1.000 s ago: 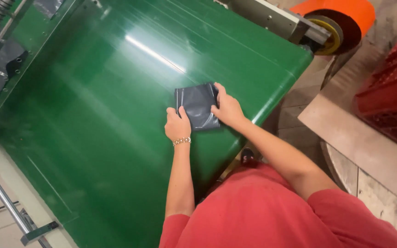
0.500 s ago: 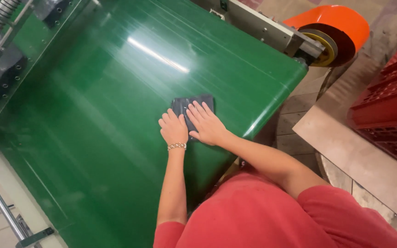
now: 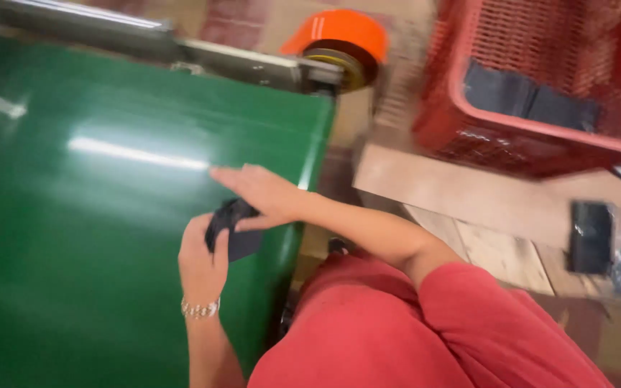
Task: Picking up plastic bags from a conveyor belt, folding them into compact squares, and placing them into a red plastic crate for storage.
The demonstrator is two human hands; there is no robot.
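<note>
Green and glossy, the surface (image 3: 95, 237) fills the left of the view, with a streak of light across it and a grey metal rail (image 3: 181, 50) along its far edge that ends at an orange wheel cover (image 3: 339, 32). Near the right edge of the surface, both hands meet on a small dark folded packet (image 3: 235, 230). The left hand (image 3: 201, 262), with a beaded bracelet (image 3: 200, 309) at the wrist, curls around the packet from below, fingers closed on it. The right hand (image 3: 260, 195) lies flat over the top, fingers stretched out to the left and the thumb pressed to the packet. The picture is blurred, so the packet may be cloth or plastic. Far right stands a red mesh crate (image 3: 540, 136) with dark packets (image 3: 526, 97) inside, on a pale wooden board (image 3: 461, 197). A red shirt (image 3: 411, 330) fills the near foreground.
</note>
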